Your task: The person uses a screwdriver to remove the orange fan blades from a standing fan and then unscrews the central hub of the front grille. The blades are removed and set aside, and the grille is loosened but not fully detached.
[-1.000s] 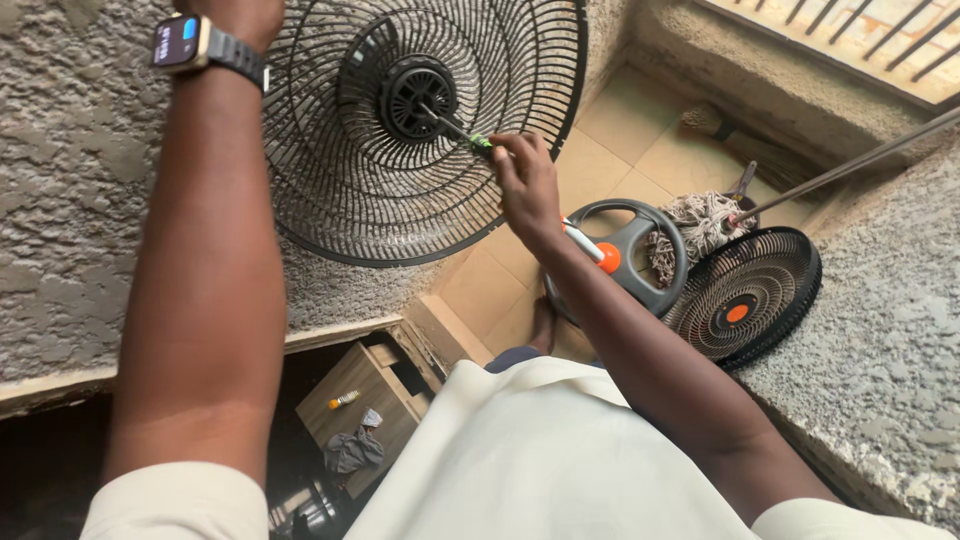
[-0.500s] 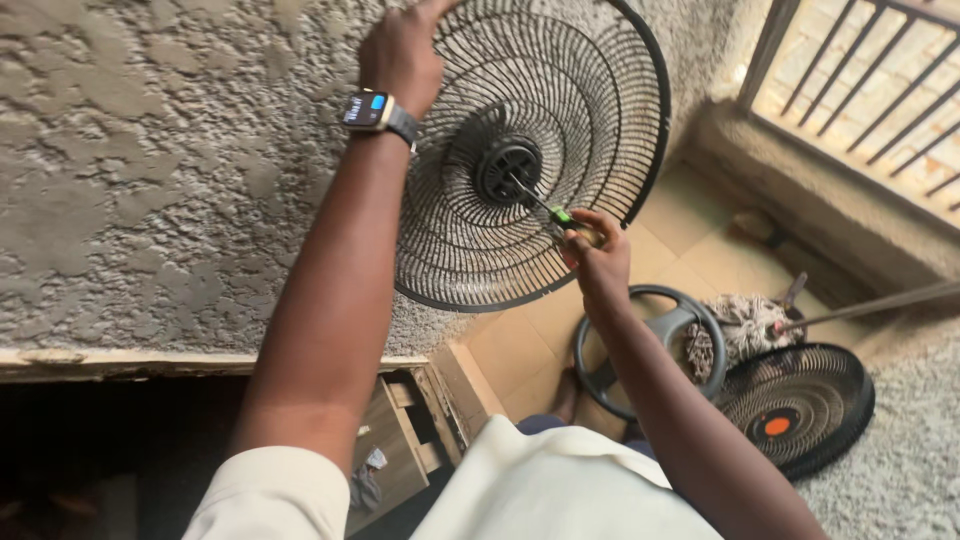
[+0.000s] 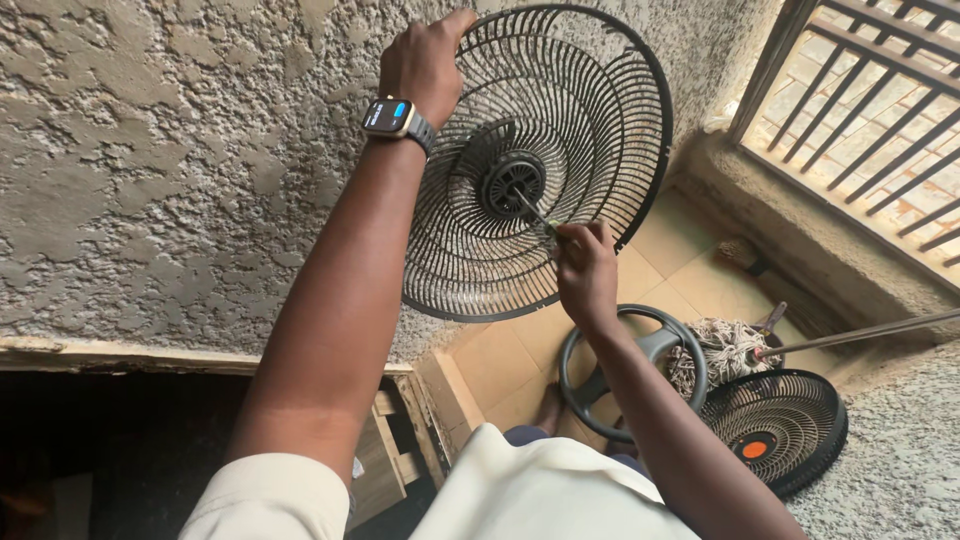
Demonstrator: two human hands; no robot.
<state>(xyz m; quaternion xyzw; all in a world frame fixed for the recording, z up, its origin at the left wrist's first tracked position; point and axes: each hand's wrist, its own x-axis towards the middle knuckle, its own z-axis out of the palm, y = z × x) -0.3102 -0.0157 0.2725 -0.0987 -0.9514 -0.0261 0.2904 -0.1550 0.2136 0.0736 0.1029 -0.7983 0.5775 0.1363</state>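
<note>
Rough wall (image 3: 150, 170) behind; left hand (image 3: 425, 62) grips fan grille (image 3: 600, 120), right hand (image 3: 588, 270) grips screwdriver (image 3: 532, 212).

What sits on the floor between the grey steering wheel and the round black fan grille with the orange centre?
In the head view, a stringy mop head lies on the tiled floor between the grey steering wheel and the round black fan grille with the orange centre, its long handle running right.

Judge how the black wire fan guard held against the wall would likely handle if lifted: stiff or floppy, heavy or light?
The fan guard is thin wire ribs with open gaps, so probably light for its size. The left hand holds it by the rim alone, which suggests it stays fairly stiff. Its round rim might roll if set on edge, and the right hand pressing a screwdriver at the hub could make it pivot.
</note>
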